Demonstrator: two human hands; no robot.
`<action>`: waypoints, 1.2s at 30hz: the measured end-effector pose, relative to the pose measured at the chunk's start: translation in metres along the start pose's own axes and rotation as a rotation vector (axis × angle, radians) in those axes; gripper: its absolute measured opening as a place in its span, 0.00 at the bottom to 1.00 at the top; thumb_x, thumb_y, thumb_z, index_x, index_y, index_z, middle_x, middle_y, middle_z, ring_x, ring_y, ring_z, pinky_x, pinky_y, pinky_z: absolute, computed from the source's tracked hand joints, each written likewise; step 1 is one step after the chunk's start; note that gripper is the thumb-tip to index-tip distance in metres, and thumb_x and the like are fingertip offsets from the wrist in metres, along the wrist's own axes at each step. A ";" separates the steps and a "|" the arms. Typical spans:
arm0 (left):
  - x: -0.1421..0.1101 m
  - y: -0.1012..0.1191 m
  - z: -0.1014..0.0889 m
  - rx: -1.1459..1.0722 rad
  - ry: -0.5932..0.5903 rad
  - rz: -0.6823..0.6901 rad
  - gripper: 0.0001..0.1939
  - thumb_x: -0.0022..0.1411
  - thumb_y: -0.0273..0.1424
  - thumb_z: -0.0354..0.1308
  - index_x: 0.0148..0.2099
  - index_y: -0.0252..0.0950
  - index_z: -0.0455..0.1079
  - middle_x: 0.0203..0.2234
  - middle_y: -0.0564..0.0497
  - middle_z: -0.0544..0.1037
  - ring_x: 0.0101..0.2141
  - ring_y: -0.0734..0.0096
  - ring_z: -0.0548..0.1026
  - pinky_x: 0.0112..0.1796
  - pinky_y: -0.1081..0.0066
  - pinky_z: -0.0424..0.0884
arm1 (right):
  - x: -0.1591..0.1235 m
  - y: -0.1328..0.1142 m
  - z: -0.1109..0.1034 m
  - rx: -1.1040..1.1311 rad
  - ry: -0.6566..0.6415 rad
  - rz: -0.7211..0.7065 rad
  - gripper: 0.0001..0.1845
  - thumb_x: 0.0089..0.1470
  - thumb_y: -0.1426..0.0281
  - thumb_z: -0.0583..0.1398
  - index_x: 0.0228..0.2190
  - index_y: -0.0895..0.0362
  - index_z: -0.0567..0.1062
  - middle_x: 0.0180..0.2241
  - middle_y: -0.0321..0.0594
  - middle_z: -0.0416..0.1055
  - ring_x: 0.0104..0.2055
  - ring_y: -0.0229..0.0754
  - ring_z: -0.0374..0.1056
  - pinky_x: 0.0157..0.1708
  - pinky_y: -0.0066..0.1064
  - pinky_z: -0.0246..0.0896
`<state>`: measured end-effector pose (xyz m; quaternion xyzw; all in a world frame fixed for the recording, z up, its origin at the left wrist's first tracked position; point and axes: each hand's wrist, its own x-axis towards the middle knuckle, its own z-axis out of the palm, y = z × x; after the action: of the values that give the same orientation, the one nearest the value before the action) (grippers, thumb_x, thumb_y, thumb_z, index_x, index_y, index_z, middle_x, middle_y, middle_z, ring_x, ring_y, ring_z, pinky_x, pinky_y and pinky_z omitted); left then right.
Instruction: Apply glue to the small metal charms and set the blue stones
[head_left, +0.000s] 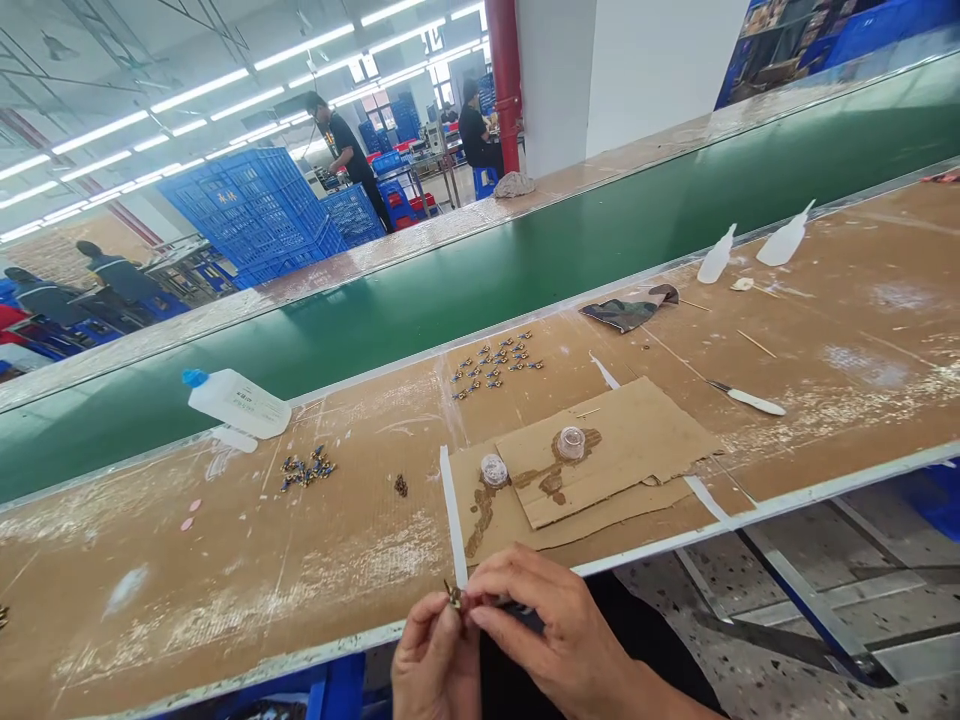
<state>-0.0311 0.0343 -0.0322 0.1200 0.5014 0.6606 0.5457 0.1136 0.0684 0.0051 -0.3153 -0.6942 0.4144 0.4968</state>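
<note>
Just over the table's front edge, my left hand pinches a small brass-coloured metal part between thumb and forefinger. A thin dark piece sticks up from this part. My right hand is closed beside it, its thumb and fingertips meeting at the part's right side; what they grip is too small to make out. Beyond the hands lie cardboard sheets with wet brown stains. Two small clear cups, a left one and a right one, stand on the cardboard.
Small blue-and-brass parts lie in spaced rows and in a heap. A little dark pile sits nearer. Around are a tilted white bottle, a knife, a cloth and squeeze bottles. Behind runs a green conveyor.
</note>
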 end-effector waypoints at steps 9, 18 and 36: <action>0.011 0.025 0.000 0.592 0.291 0.527 0.16 0.36 0.39 0.73 0.29 0.36 0.78 0.28 0.53 0.81 0.32 0.72 0.78 0.40 0.80 0.73 | -0.021 0.015 -0.066 -0.423 0.340 -0.159 0.11 0.56 0.75 0.57 0.42 0.52 0.71 0.39 0.34 0.72 0.43 0.30 0.69 0.45 0.18 0.63; 0.008 0.025 0.010 0.780 0.145 0.764 0.10 0.46 0.41 0.68 0.32 0.45 0.79 0.27 0.53 0.78 0.34 0.67 0.75 0.49 0.73 0.68 | -0.029 0.054 -0.126 -0.572 0.728 0.212 0.13 0.57 0.59 0.56 0.41 0.51 0.75 0.37 0.34 0.72 0.39 0.35 0.68 0.45 0.27 0.62; 0.186 0.095 0.120 1.057 -0.128 0.376 0.08 0.53 0.32 0.64 0.32 0.32 0.74 0.28 0.52 0.77 0.33 0.69 0.75 0.40 0.67 0.71 | -0.018 0.099 -0.145 -0.838 0.620 0.079 0.18 0.59 0.56 0.52 0.38 0.55 0.75 0.39 0.37 0.73 0.40 0.36 0.71 0.41 0.24 0.67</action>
<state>-0.0736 0.2641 0.0274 0.5040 0.7000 0.3970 0.3137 0.2599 0.1361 -0.0669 -0.6209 -0.6085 0.0065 0.4942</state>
